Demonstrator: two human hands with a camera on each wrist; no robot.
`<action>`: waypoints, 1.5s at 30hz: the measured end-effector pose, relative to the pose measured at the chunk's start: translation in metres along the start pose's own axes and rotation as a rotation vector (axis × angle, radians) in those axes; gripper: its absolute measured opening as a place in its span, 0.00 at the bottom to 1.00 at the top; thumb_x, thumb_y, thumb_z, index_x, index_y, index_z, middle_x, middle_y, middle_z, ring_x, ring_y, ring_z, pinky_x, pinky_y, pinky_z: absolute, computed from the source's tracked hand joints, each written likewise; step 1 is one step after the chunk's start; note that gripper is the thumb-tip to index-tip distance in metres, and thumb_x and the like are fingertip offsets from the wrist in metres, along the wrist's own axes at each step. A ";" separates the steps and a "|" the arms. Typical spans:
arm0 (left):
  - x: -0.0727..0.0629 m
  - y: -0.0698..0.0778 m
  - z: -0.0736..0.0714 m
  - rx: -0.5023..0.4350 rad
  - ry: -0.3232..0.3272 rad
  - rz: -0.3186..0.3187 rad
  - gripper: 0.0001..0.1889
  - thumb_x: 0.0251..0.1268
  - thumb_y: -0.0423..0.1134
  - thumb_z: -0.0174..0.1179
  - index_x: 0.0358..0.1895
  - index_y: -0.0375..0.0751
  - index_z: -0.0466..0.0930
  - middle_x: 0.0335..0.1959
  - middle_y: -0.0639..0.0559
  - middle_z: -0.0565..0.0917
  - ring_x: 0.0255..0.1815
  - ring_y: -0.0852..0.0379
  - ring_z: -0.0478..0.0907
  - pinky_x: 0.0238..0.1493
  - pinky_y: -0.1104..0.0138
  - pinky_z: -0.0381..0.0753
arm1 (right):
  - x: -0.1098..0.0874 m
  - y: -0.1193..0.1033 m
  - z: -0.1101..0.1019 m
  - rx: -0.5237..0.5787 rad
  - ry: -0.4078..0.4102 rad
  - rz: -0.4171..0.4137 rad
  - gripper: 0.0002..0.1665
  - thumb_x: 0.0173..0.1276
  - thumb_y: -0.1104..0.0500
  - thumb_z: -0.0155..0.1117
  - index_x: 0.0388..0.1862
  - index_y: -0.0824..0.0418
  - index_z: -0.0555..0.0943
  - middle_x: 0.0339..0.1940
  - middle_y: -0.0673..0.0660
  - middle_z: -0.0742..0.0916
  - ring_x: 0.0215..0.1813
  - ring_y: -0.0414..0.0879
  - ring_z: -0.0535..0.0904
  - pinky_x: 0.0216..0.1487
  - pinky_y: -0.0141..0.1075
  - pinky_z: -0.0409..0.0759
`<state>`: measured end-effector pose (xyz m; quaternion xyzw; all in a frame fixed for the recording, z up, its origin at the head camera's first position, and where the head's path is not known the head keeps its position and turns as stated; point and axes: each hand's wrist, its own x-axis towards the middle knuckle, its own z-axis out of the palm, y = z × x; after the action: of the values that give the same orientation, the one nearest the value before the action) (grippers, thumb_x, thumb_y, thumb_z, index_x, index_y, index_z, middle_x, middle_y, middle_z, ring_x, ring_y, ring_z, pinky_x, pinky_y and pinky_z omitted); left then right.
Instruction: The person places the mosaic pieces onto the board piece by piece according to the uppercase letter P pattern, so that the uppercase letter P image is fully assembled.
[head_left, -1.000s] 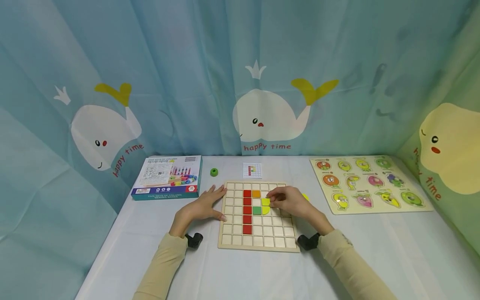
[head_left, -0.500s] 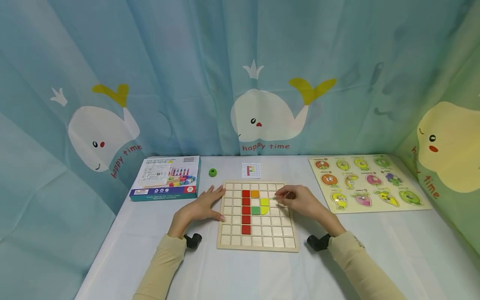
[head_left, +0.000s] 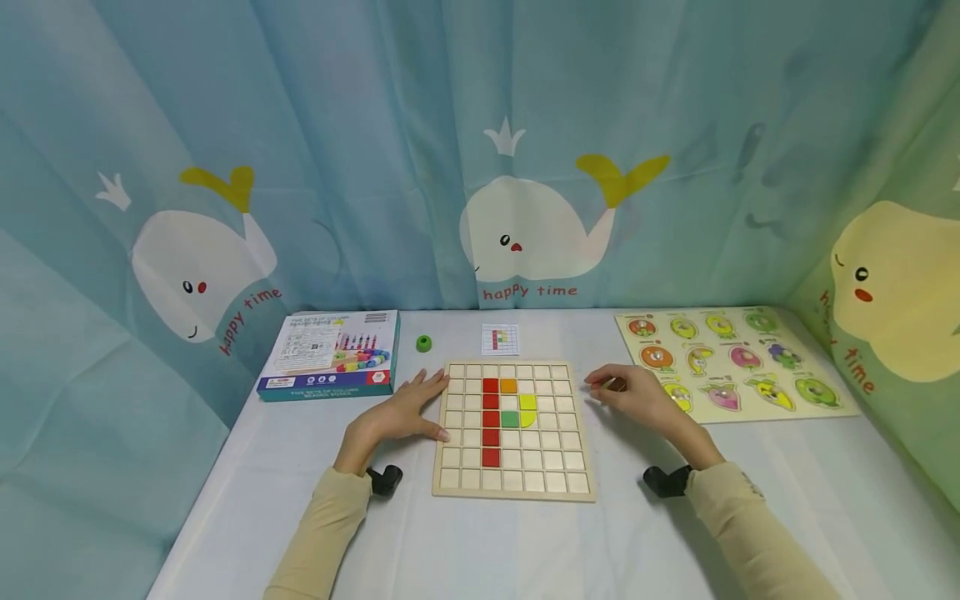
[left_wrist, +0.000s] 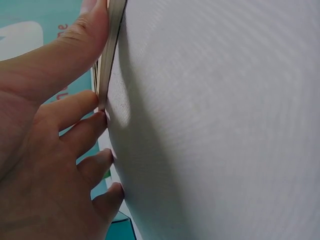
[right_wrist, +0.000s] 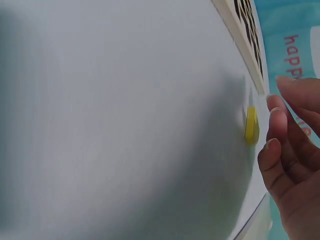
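A square wooden grid board [head_left: 534,481] lies on the white table. A column of red squares [head_left: 491,418] is set in it, beside an orange square [head_left: 508,386], a green square [head_left: 510,419], a yellow square [head_left: 528,402] and a yellow rounded piece [head_left: 528,419]. My left hand [head_left: 405,410] has its fingers spread against the board's left edge, thumb on the rim. Right of the board, my right hand [head_left: 633,396] hovers with loosely bent fingers and nothing held. Just by its fingertips a yellow piece [right_wrist: 251,125] rests on the table, hidden in the head view.
Behind the board lie a small pattern card [head_left: 499,339] and a green bead [head_left: 423,343]. A toy box [head_left: 330,358] sits at the back left. The wooden fruit puzzle [head_left: 738,367] lies close behind my right hand. A curtain [head_left: 420,167] hangs beyond the table.
My right hand has left the yellow square in the grid and moved right, past the board's right edge. My left hand has stayed at the left edge.
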<state>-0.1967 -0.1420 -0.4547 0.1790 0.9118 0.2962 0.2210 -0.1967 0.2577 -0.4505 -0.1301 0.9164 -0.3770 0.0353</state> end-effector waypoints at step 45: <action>-0.001 0.001 -0.002 0.003 -0.001 0.022 0.53 0.58 0.46 0.76 0.83 0.43 0.54 0.86 0.48 0.48 0.87 0.40 0.36 0.84 0.43 0.38 | 0.028 -0.016 0.018 0.051 0.008 0.008 0.06 0.67 0.67 0.69 0.43 0.64 0.87 0.40 0.62 0.89 0.33 0.46 0.80 0.28 0.33 0.80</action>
<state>-0.1972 -0.1428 -0.4525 0.1896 0.9101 0.2970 0.2181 -0.2174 0.2269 -0.4516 -0.1238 0.9071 -0.4006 0.0364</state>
